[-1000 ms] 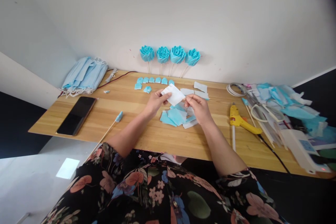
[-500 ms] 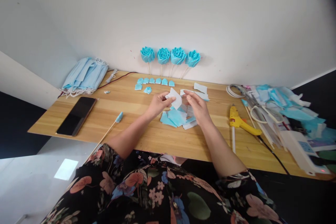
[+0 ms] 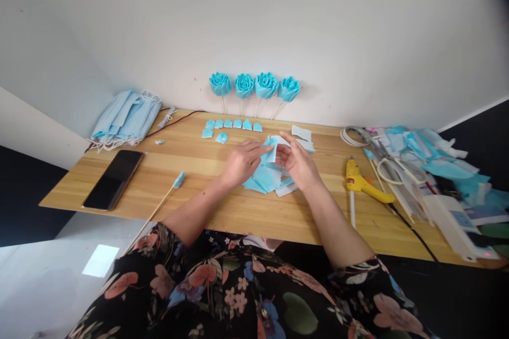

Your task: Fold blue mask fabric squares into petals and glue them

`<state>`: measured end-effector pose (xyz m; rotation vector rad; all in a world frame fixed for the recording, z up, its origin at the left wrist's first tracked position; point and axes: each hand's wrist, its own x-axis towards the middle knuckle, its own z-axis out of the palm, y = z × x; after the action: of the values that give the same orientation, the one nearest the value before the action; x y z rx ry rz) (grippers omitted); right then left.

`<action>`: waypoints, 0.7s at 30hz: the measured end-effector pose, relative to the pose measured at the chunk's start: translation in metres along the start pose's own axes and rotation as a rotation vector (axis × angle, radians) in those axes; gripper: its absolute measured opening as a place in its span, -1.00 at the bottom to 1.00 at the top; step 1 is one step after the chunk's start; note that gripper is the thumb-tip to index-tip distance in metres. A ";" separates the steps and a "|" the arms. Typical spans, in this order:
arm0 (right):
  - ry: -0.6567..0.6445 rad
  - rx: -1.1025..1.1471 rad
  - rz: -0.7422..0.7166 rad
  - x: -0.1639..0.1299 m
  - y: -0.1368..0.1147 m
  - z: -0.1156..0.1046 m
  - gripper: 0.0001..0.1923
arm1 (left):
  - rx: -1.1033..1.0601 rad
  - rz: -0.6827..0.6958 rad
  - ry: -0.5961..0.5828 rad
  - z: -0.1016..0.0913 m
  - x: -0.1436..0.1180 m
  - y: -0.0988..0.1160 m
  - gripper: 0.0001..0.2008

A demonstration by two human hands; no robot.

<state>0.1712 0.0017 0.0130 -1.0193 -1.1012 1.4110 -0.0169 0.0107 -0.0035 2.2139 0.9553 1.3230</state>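
Observation:
Above a small pile of cut sheets, my left hand point(image 3: 242, 163) pinches a blue-and-white piece of mask fabric point(image 3: 270, 148), fingers stretched along it. Close on the other side is my right hand point(image 3: 301, 166), its fingers curved and apart beside the fabric's white edge; whether they touch it is unclear. Blue and white fabric sheets point(image 3: 265, 178) lie under both hands. Folded blue petals point(image 3: 237, 124) sit in rows behind, one of them a looser folded piece point(image 3: 221, 138). A stick with a small blue bud point(image 3: 178, 179) rests left of my left forearm.
Blue fabric roses point(image 3: 244, 85) on sticks lean against the wall. To the left are a stack of face masks point(image 3: 125, 116) and a phone point(image 3: 114, 179). On the right lie a yellow glue gun point(image 3: 360, 183), scissors point(image 3: 401, 169), a wire coil point(image 3: 355, 136), fabric scraps point(image 3: 449, 169) and a power strip point(image 3: 453, 222).
The fabric piece has turned from its white face to show blue, and shifted slightly right. My left fingers have stretched out over it, and my right hand has come closer.

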 end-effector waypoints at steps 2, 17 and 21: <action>0.028 -0.031 -0.011 0.000 0.001 -0.001 -0.36 | -0.010 0.041 -0.016 0.002 0.000 -0.001 -0.56; -0.078 0.133 -0.036 -0.005 -0.004 -0.004 -0.94 | -0.541 -0.481 0.217 -0.002 0.002 0.005 -0.82; -0.142 0.094 -0.011 -0.009 -0.004 -0.004 -0.89 | -0.494 -0.458 0.148 0.002 0.001 0.009 -0.79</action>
<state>0.1773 -0.0063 0.0160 -0.8552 -1.1294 1.5307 -0.0113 0.0055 0.0019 1.4433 0.9814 1.3327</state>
